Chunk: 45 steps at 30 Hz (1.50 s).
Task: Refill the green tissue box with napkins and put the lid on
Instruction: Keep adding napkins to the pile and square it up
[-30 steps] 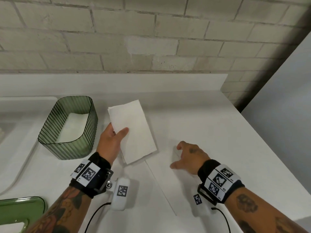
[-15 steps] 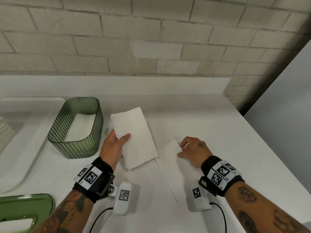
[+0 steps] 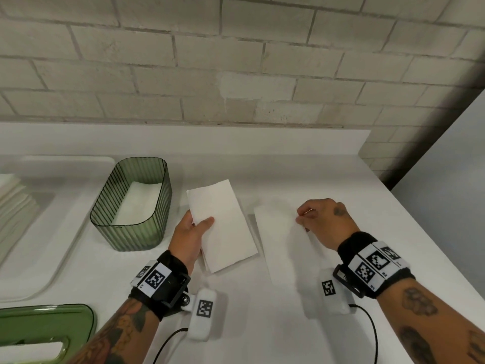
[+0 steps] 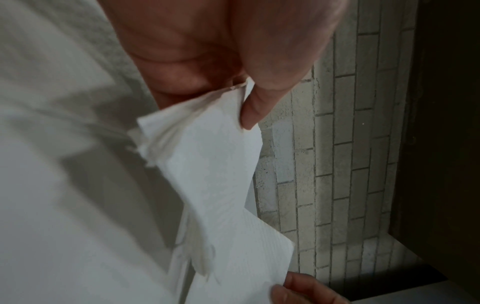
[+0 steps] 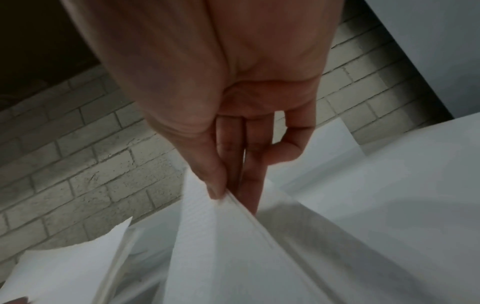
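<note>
So the green tissue box [image 3: 131, 206] sits on the white desk [image 3: 262, 324], left of centre, close to the back ledge. It's see-through green with vertical ribs all round, rounded corners, open top, and you can see a low white layer of napkins [image 3: 136, 203] lying flat in the bottom. Its lid [image 3: 44, 329], same green and glossy with a slot in it, lies flat on the desk at the near left corner, well apart from the box.

The left hand [image 3: 190, 237] holds a small folded stack of napkins [image 3: 223, 227] just right of the box, thumb on top pressing the paper against the fingers underneath. In the left wrist view the thumb and fingers [image 4: 255, 107] are pinching the stack's corner and you can see a few layers fanning at the edge.

The right hand [image 3: 325, 219] is over another white napkin [image 3: 280, 240] lying on the desk to the right of the stack. Its fingers [image 5: 249, 174] are curled and pressed together, pinching the paper's edge with the thumb, so that edge lifts up into a ridge. The two hands are near each other but not touching.

Far left there's a white tray [image 3: 47, 245] with more folded white paper [image 3: 13, 203] stacked on it. Light brick wall [image 3: 236, 61] behind.
</note>
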{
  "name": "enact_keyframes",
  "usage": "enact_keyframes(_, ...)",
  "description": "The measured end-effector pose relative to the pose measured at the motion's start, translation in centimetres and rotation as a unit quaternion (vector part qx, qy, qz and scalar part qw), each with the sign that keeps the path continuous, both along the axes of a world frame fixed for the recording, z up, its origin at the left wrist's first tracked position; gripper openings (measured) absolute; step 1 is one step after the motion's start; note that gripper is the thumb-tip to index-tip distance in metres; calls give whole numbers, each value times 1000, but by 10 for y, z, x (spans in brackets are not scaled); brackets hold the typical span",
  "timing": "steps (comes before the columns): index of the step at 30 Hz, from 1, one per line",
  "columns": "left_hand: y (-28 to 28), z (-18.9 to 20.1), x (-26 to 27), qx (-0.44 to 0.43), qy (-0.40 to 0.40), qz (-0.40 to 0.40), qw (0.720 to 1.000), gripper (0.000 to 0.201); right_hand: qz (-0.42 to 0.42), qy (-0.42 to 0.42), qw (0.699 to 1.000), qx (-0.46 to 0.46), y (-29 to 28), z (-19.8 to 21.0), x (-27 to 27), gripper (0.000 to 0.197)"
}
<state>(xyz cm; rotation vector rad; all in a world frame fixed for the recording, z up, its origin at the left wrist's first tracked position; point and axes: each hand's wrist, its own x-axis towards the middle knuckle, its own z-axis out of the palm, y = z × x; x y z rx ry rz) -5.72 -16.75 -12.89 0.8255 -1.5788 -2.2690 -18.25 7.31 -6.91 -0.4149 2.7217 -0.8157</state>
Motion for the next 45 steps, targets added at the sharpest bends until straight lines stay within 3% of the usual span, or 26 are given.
enact_keyframes(4, 1, 2, 0, 9, 0, -1, 1000, 33, 20, -5, 999, -46, -1, 15, 6, 12)
enact_keyframes(7, 2, 5, 0, 15, 6, 7, 1000, 31, 33, -52, 986, -154, -2, 34, 7, 9)
enact_keyframes(10, 8, 10, -1, 42, 8, 1, 999, 30, 38, -153, 933, -323, -12, 53, 12, 10)
enact_keyframes(13, 20, 17, -3, 83, 10, -25, 996, 29, 36, -210, 891, -401, -27, 57, 16, 14)
enact_keyframes(17, 39, 26, -5, 136, 13, -25, 990, 28, 16, -198, 919, -340, -48, 40, 17, 7)
enact_keyframes(22, 46, 30, -7, 173, 9, -34, 984, 51, -1, -152, 959, -240, -57, 23, 15, 3)
enact_keyframes(26, 47, 27, -6, 165, -1, -52, 985, 43, 1, -116, 972, -203, -57, 18, 15, 3)
enact_keyframes(30, 48, 25, -8, 111, 2, -64, 992, 26, -27, -86, 978, -189, -56, 7, 15, 15)
enact_keyframes(32, 46, 27, -9, 84, 10, -60, 995, 25, -55, -116, 969, -213, -52, 2, 17, 30)
enact_keyframes(34, 44, 29, -11, 47, 14, -57, 997, 22, -68, -215, 937, -267, -52, 0, 21, 44)
enact_keyframes(36, 41, 34, -14, -8, 22, -63, 998, 17, -61, -292, 900, -318, -54, 2, 27, 39)
enact_keyframes(38, 38, 41, -18, -87, 35, -86, 992, 14, -48, -271, 898, -344, -57, 5, 29, 36)
enact_keyframes(41, 36, 49, -23, -198, 55, -114, 972, 19, -23, -159, 924, -346, -65, 11, 27, 44)
enact_keyframes(45, 37, 48, -26, -250, 41, -105, 962, 39, 7, -93, 947, -307, -71, 6, 34, 60)
